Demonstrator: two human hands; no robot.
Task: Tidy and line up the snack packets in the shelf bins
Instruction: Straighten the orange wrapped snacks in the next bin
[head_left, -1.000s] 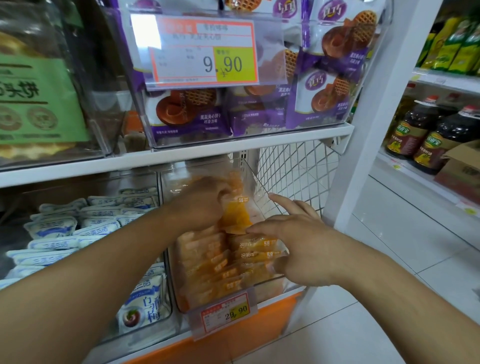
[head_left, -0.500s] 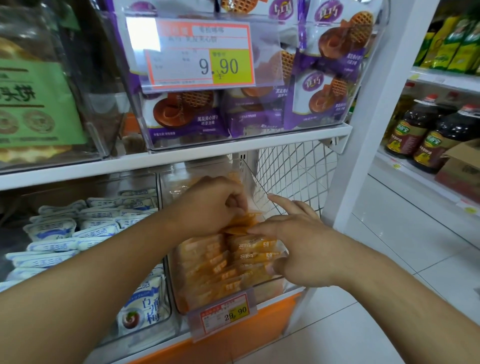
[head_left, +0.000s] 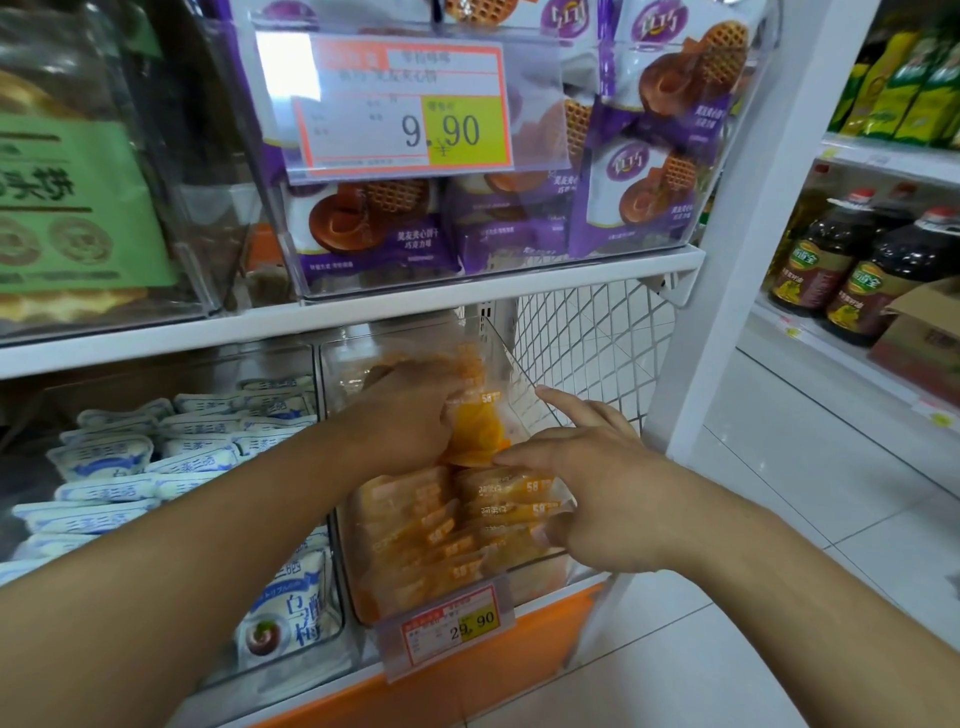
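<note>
Two hands work inside one clear bin (head_left: 524, 364) on the lower shelf, the right-hand bin of the row. The left hand (head_left: 410, 410) reaches into the far half of the bin; its grip is closed around an orange packet (head_left: 475, 434), fingers curled over the packet's left edge. The packet stands tilted, its lower end touching the stack below, its upper edge against the packets farther back. It lies immediately right of the left grip and just above the right hand's index finger.

The right hand (head_left: 587, 493) rests on the stacked orange packets (head_left: 452, 530) in the near half of the bin. Its fingers are extended and pressed flat on the top of the right-hand column; this grip is not closed on anything. The index fingertip touches the lower edge of the held packet.

The stacked packets lie in two overlapping columns that run from the near bin wall toward the far end. A price tag (head_left: 449, 626) reading 29.90 hangs on the near wall.

The adjacent bin to the left holds white and blue packets (head_left: 119, 457). The upper shelf carries purple biscuit packets (head_left: 644, 202) behind a 9.90 tag (head_left: 405, 106).
</note>
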